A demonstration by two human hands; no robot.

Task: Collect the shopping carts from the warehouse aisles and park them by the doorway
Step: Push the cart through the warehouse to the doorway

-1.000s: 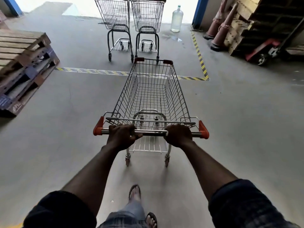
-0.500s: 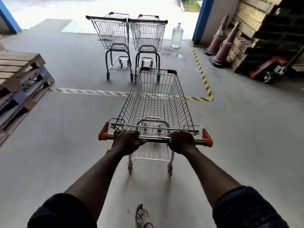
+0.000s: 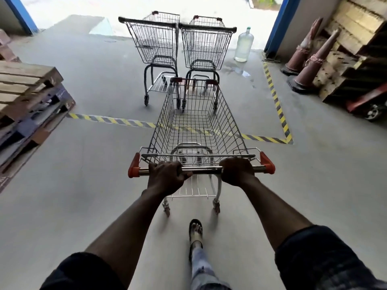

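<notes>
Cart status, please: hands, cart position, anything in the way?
Left hand and right hand grip the handle. Pushed cart astride striped line. Two parked carts close ahead, doorway side.

Was a warehouse loading area: bare concrete floor (image 3: 62, 206) marked with yellow-black hazard tape (image 3: 113, 120), stacked wooden pallets (image 3: 25, 84) along both sides, traffic cones (image 3: 310, 65) right, wide blue-framed doorway (image 3: 277, 26) ahead.

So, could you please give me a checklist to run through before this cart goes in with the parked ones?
1. Left hand grips the handle: ok.
2. Right hand grips it: ok.
3. Cart is empty: ok.
4. Nose lined up behind the right parked cart: ok.
5. Gap to that cart: cannot tell.
6. Floor dry by the water bottle: not ok, wet patch.
</notes>
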